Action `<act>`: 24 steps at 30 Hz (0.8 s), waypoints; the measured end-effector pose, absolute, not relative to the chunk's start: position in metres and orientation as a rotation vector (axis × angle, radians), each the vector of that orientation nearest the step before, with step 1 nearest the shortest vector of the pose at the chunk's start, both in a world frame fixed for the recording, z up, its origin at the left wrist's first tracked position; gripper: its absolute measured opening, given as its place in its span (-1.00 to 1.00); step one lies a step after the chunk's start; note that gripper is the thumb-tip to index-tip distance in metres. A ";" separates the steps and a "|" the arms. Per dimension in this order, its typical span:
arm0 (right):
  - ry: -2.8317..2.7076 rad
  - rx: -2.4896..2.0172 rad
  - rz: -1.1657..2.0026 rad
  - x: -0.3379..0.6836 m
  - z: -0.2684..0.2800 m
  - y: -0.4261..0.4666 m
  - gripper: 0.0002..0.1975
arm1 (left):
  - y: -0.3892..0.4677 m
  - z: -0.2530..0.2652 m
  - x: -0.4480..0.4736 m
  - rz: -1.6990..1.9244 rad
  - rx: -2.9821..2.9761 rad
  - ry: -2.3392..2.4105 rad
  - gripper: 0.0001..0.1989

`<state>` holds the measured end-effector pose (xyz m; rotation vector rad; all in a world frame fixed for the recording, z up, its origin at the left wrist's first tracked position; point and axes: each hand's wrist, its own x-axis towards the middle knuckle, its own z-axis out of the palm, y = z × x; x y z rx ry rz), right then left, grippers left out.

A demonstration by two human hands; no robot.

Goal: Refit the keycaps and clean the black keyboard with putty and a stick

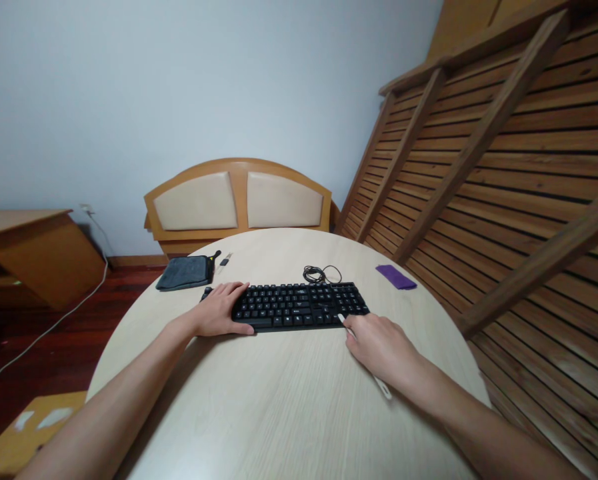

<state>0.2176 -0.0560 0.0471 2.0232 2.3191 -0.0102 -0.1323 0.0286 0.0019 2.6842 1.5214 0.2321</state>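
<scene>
A black computer keyboard (289,308) lies across the middle of the round table. Its left end is under my left hand (221,310), with the thumb along the near edge and the fingers reaching toward the far edge. My right hand (379,340) is closed around a slim white stick (383,388) that looks like a brush handle. One tip of the stick meets the keys near the keyboard's right end; the other end sticks out below my palm. Behind the keyboard lies its coiled black cable (315,274).
On the pale wooden table (279,413), a dark grey pouch (183,272) and a small black object (224,262) lie at the far left. A folded purple cloth (396,277) rests at the right. Wooden slats (479,200) lean close to the table's right side.
</scene>
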 end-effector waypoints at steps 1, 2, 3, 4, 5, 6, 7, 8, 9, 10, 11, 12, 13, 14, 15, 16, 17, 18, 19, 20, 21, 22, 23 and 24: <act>2.328 2.036 -0.010 0.219 0.048 -0.055 -0.74 | 0.029 0.002 -0.132 0.232 2.685 1.522 0.18; 2.341 2.055 -0.009 0.220 0.049 -0.053 -0.73 | 0.028 0.002 -0.132 0.228 2.684 1.524 0.18; 2.361 2.079 -0.012 0.221 0.050 -0.049 -0.70 | 0.028 0.003 -0.132 0.221 2.682 1.528 0.18; 2.384 2.105 -0.020 0.222 0.050 -0.044 -0.68 | 0.028 0.003 -0.132 0.214 2.680 1.531 0.18; 2.410 2.126 -0.045 0.223 0.050 -0.038 -0.66 | 0.028 0.003 -0.131 0.210 2.681 1.533 0.18; 2.437 2.143 -0.077 0.223 0.049 -0.032 -0.65 | 0.028 0.003 -0.131 0.210 2.683 1.533 0.18; 2.463 2.156 -0.104 0.223 0.048 -0.025 -0.65 | 0.028 0.003 -0.131 0.212 2.686 1.532 0.17; 2.485 2.163 -0.126 0.223 0.047 -0.018 -0.65 | 0.028 0.003 -0.131 0.215 2.688 1.532 0.17; 2.506 2.170 -0.131 0.221 0.045 -0.011 -0.65 | 0.028 0.003 -0.131 0.217 2.688 1.532 0.17; 2.523 2.173 -0.131 0.220 0.044 -0.004 -0.65 | 0.028 0.003 -0.131 0.219 2.688 1.531 0.17; 2.535 2.173 -0.125 0.218 0.043 0.002 -0.65 | 0.028 0.003 -0.131 0.224 2.688 1.528 0.17; 2.542 2.173 -0.113 0.216 0.041 0.007 -0.66 | 0.028 0.003 -0.131 0.231 2.690 1.523 0.17; 2.547 2.172 -0.101 0.215 0.040 0.012 -0.66 | 0.028 0.002 -0.131 0.240 2.693 1.516 0.17; 2.551 2.172 -0.089 0.213 0.038 0.017 -0.66 | 0.028 0.002 -0.132 0.248 2.696 1.510 0.16; 2.554 2.171 -0.079 0.212 0.037 0.022 -0.66 | 0.028 0.002 -0.132 0.253 2.698 1.504 0.16; 2.553 2.170 -0.071 0.210 0.035 0.026 -0.65 | 0.028 0.002 -0.132 0.256 2.698 1.502 0.16; 2.551 2.169 -0.067 0.209 0.034 0.030 -0.64 | 0.028 0.001 -0.132 0.255 2.697 1.501 0.16; 2.546 2.166 -0.066 0.208 0.033 0.034 -0.63 | 0.028 0.001 -0.132 0.252 2.694 1.503 0.17; 2.538 2.162 -0.067 0.207 0.032 0.038 -0.63 | 0.028 0.001 -0.132 0.249 2.691 1.506 0.17; 2.530 2.157 -0.068 0.206 0.032 0.041 -0.64 | 0.029 0.001 -0.133 0.249 2.689 1.508 0.17; 2.524 2.151 -0.071 0.205 0.031 0.043 -0.65 | 0.029 0.001 -0.133 0.254 2.690 1.506 0.17; 2.519 2.144 -0.074 0.205 0.031 0.045 -0.66 | 0.029 0.001 -0.133 0.263 2.693 1.502 0.16; 2.516 2.137 -0.077 0.204 0.032 0.046 -0.67 | 0.029 0.000 -0.133 0.271 2.698 1.496 0.16; 2.513 2.127 -0.080 0.203 0.032 0.047 -0.69 | 0.029 0.000 -0.133 0.280 2.702 1.490 0.16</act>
